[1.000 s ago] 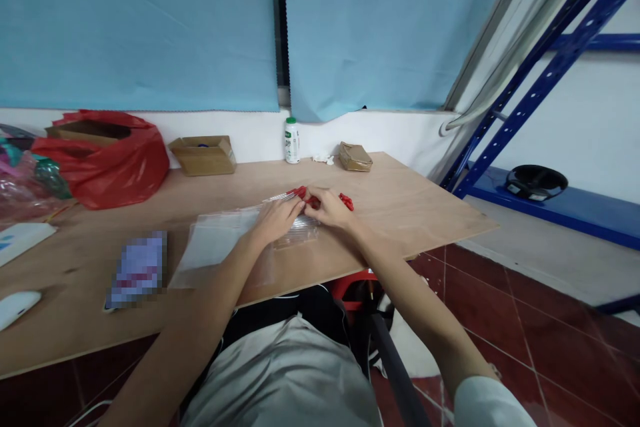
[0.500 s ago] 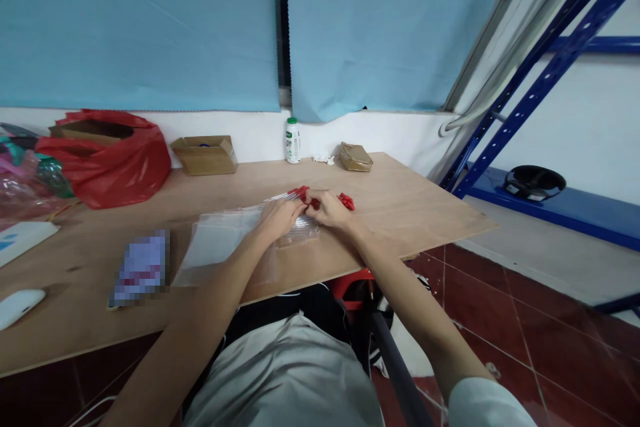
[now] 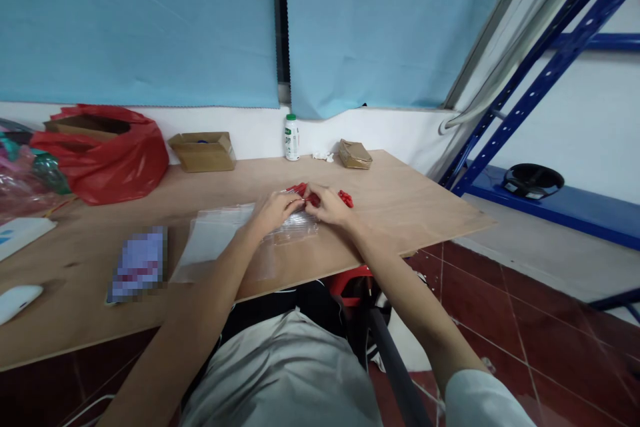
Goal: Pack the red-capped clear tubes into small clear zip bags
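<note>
At the middle of the table, my left hand has its thumb and fingers pinched together, with a thin reddish edge showing at the fingertips. My right hand meets it from the right, fingers curled and pinching around something small and red that is mostly hidden. Beneath both hands lie several clear thin plastic tubes or sleeves, with red ends showing just behind the fingers. Beside my right hand sits a small heap of red pieces. Clear flat plastic bags spread out under my left forearm.
Along the wall stand a red plastic bag, an open cardboard box, a white bottle with a green cap and a small brown packet. A blurred purple item and a white device lie left. A blue shelf stands right.
My left hand has shifted slightly left and its fingertips have drawn a little apart from my right hand's. My right hand stays nearly in place. The view has tilted slightly.
</note>
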`<state>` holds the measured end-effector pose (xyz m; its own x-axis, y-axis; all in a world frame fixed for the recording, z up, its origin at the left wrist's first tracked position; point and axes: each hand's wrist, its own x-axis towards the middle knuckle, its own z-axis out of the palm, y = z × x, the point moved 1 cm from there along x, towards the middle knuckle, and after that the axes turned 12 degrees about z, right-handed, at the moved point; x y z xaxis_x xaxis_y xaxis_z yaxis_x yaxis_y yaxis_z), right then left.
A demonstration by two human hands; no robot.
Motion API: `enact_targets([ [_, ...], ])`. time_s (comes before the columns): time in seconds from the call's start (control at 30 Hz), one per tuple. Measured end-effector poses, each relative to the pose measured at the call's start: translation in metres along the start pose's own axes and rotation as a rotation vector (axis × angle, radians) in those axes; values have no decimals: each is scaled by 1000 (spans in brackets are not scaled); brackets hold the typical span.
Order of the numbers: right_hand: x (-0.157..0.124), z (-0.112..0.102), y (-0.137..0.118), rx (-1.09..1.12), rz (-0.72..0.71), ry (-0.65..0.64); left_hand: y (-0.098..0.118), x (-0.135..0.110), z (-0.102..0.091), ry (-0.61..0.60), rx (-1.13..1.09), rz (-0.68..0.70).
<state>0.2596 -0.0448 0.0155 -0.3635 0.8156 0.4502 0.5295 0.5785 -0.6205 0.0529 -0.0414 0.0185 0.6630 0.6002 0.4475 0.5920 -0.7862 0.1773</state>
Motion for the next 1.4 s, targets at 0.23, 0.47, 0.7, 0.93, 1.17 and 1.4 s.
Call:
enact_targets([
  [0.23,-1,-2,8,66,68,27,11,2,0,29,79,-147],
  [0.47,-2,-2,4,28,70,49,14,3,4,-86,122,-78],
  [0.7,-1,-3,2,40,24,45,12,5,4,-94,128,-60],
  [0.93,0,-2,1,-97,-42,15,13,5,1,-149,171,-52],
  [1.17,-2,-1,-3,-188,-85,-30,10,5,-3,-192,174,-43],
  [1.4,-1,-1,4,-53,-16,37,7,1,-3,-59,151,-46],
])
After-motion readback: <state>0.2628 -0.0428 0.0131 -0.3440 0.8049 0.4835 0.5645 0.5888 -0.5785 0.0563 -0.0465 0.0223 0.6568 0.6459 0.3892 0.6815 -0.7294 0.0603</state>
